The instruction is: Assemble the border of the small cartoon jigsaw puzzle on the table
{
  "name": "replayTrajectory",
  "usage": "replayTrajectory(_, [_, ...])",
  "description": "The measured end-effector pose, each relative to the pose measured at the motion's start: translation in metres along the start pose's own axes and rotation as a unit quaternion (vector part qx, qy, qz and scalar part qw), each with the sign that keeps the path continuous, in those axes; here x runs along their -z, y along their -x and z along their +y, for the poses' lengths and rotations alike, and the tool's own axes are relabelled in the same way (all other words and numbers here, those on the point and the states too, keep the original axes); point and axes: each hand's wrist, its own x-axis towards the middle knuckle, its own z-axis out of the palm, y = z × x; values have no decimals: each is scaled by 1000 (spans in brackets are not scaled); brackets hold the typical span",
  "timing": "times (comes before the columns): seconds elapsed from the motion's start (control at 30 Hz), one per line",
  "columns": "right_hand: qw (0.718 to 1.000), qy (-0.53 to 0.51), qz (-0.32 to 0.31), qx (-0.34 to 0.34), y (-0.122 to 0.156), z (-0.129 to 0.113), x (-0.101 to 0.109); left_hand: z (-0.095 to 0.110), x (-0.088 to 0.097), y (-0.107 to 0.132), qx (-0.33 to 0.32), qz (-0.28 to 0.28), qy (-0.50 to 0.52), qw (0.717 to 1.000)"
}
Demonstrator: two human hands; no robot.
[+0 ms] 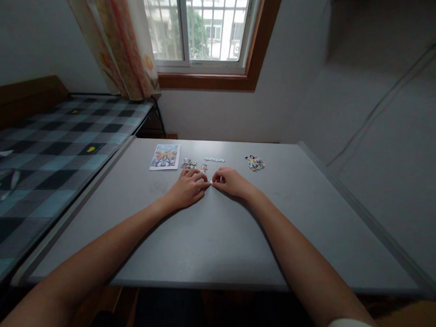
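Note:
Over the middle of the table my left hand (186,188) and my right hand (231,181) meet at the fingertips. Between them shows a tiny pale jigsaw piece (210,183), pinched from both sides; its picture is too small to make out. Just beyond the fingers lies a small cluster of joined-looking pieces (204,168), partly hidden by my left hand. A pale blue strip of jigsaw pieces (214,159) runs sideways behind it. One heap of loose pieces (188,163) sits behind my left hand, and another heap (254,163) lies off to the right.
A colourful printed picture sheet (165,157) lies at the table's back left. The white table (207,241) has raised side edges. A bed with a checked cover (75,136) stands along the left, a barred window (201,29) and curtain (126,47) ahead. A cable (377,103) hangs at right.

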Motion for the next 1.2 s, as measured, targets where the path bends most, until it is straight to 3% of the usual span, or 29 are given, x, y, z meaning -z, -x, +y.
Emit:
replayTrajectory(0.27, [1000,-17,-7,-13,1,-5,4,-4,-3,3,57,49,49,996])
replayTrajectory(0.47, [998,-20,25,-55,4,11,26,-7,-1,2,144,97,91,981])
replayTrajectory(0.63, [992,-35,-28,-114,10,21,45,-6,1,2,113,59,90,988])
replayTrajectory(0.8, [981,-63,-86,-165,14,25,49,-5,1,3,93,8,99,991])
replayTrajectory(1.2, [977,-58,-117,-168,13,27,43,-3,1,4,139,-28,88,986])
